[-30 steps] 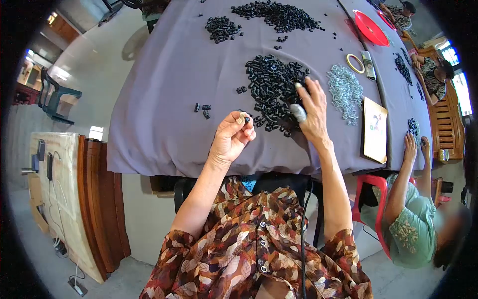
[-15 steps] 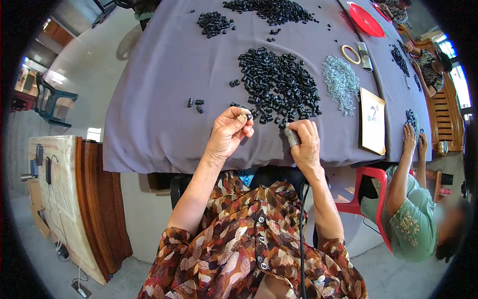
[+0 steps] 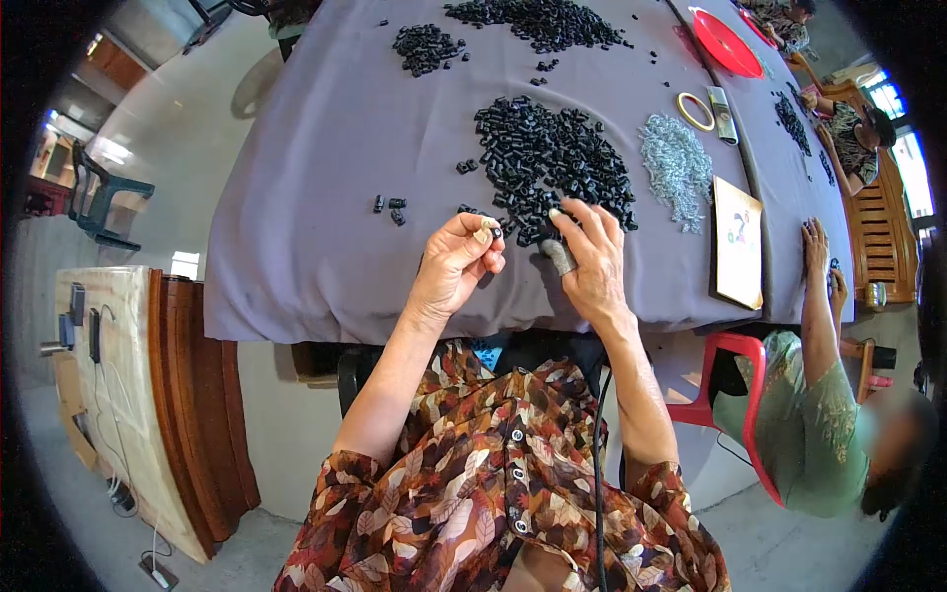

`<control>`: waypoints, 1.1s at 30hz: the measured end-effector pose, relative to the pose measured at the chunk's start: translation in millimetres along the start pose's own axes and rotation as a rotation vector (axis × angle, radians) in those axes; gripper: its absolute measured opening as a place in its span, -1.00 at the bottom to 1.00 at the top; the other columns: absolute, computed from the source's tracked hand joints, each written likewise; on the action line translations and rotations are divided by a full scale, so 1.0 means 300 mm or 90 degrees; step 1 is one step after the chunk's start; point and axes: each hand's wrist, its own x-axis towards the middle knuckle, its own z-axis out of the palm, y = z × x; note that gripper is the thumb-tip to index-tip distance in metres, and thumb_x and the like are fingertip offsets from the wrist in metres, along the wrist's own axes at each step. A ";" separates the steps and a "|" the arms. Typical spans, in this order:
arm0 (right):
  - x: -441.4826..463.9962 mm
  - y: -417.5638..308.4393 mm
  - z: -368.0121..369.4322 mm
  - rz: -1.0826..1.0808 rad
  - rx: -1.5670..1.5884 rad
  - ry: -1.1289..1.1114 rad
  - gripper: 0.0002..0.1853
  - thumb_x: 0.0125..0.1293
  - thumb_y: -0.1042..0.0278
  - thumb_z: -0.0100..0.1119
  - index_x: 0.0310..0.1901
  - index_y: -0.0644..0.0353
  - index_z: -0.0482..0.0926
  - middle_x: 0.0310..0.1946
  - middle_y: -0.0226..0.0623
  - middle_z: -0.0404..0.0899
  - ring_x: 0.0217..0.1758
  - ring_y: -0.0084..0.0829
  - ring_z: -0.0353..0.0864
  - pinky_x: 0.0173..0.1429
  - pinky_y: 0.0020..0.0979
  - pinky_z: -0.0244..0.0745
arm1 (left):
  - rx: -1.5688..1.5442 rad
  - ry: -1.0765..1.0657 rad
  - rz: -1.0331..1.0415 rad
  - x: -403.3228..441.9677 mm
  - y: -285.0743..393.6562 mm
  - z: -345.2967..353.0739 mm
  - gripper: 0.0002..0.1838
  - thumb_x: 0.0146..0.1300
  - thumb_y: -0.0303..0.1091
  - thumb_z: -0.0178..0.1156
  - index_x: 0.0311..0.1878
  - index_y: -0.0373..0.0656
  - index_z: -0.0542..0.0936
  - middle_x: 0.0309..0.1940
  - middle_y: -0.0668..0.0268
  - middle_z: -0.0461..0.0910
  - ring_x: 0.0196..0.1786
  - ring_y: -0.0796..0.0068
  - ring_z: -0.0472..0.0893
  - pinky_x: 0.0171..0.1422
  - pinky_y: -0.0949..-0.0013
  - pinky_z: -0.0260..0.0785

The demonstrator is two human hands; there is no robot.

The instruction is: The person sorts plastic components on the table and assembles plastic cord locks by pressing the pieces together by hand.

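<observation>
My left hand (image 3: 454, 264) is closed in a pinch on a small black cylindrical piece (image 3: 497, 233), and a tan wrap covers one fingertip. My right hand (image 3: 595, 259) hangs over the near edge of a large pile of black pieces (image 3: 552, 148), its fingers stretched and slightly apart. A grey cover (image 3: 559, 258) sits on the right thumb. I see nothing held in that hand, though its fingertips partly hide the pile. Several loose black pieces (image 3: 397, 210) lie to the left of my left hand.
On the grey cloth (image 3: 326, 197) are a heap of small clear pieces (image 3: 676, 170), a tape roll (image 3: 695, 111), a board (image 3: 738, 242) and a red tray (image 3: 727, 42). More black piles (image 3: 538, 22) lie farther back. A co-worker in green (image 3: 814, 414) sits at the right.
My right hand has moved up and slightly left onto the pile, its fingers opening out. My left hand keeps its pinch almost in place. The co-worker's nearer hand has shifted upward.
</observation>
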 end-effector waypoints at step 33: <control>0.120 -0.012 0.109 0.035 -0.101 -0.035 -0.80 -0.11 0.51 0.16 -0.37 0.08 0.66 -0.31 -0.39 0.48 -0.08 -0.27 0.34 0.07 -0.20 0.14 | 0.016 0.011 -0.012 -0.002 -0.002 -0.002 -0.93 0.28 -0.46 0.13 -0.20 -0.19 0.54 -0.36 0.27 0.57 -0.42 0.57 0.48 -0.27 0.42 0.37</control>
